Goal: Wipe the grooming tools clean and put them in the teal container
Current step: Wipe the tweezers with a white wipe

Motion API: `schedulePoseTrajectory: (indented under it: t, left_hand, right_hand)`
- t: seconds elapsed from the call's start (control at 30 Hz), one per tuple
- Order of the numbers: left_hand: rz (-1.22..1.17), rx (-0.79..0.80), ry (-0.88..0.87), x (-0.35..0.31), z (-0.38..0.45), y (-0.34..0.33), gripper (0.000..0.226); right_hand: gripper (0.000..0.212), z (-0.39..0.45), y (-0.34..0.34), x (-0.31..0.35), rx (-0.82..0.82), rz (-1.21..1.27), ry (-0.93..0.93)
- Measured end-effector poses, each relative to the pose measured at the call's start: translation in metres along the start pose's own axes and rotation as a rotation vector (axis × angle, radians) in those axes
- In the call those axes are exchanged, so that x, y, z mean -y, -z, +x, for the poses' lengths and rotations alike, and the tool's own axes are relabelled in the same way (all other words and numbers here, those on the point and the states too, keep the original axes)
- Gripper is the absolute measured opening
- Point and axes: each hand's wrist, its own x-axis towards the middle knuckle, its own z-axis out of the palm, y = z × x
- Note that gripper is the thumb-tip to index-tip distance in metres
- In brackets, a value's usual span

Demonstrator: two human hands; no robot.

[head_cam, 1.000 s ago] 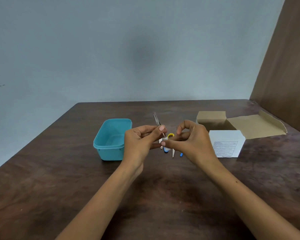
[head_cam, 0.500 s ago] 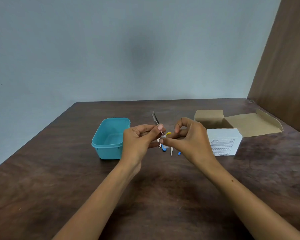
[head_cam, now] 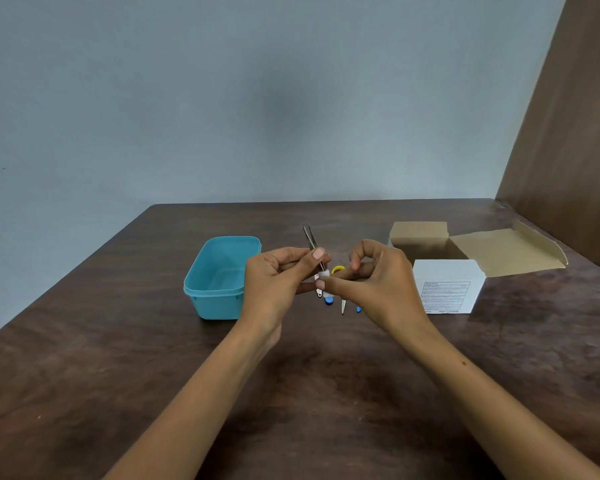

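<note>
Left hand (head_cam: 278, 278) pinches the tweezers (head_cam: 311, 241) upright just right of the container (head_cam: 222, 276), right hand (head_cam: 378, 275) pinching a white wipe (head_cam: 323, 276) round them: wiping seemingly underway, next dropping them inside.

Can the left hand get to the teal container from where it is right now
Probably yes. The left hand, pinching the tweezers, sits just right of the teal container, whose open top has nothing over it.
</note>
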Motion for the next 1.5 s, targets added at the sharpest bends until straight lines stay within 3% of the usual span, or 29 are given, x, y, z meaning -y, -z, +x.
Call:
schedulePoseTrajectory:
  t: [0.6,0.87,1.1,1.37,1.5]
  left_hand:
    - [-0.030,-0.086,-0.042,0.000,0.001,-0.002,0.007]
    - [0.275,-0.137,-0.259,0.004,0.004,0.003,0.012]
    - [0.344,-0.042,-0.249,0.006,0.004,0.002,0.010]
    - [0.272,-0.027,-0.151,0.007,0.002,0.000,0.007]
    - [0.186,-0.045,-0.076,0.004,0.004,0.001,0.009]
  right_hand:
    - [0.041,0.002,0.008,0.001,0.020,-0.152,0.122]
    - [0.007,0.004,0.008,0.003,0.059,-0.202,0.227]
    - [0.007,0.003,0.002,-0.002,0.012,-0.161,0.164]
    - [0.013,0.001,-0.004,-0.002,-0.011,0.050,0.068]
    - [0.014,0.005,0.002,-0.001,-0.070,0.335,-0.024]
